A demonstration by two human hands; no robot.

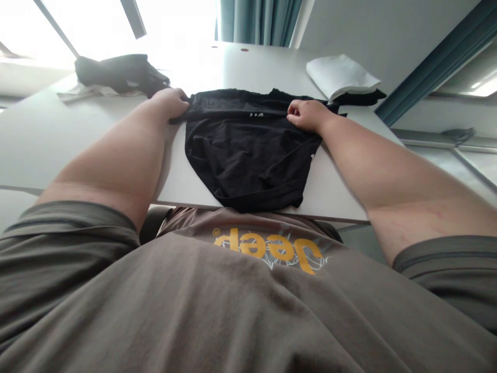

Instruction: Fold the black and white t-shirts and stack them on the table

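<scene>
A black T-shirt lies spread on the white table, its surface wrinkled and a small white print showing near its upper middle. At the shirt's upper left edge, my left hand is closed on the fabric, with the fingertips partly hidden. My right hand has its fingers curled in a pinch on the upper right part of the shirt. The lower end of the shirt reaches the table's near edge, close to my body.
The white table stretches away toward a bright window. A heap of dark clothing lies at the far left over something pale. At the far right rests a folded white cloth on a black one. Blue-green curtains hang behind.
</scene>
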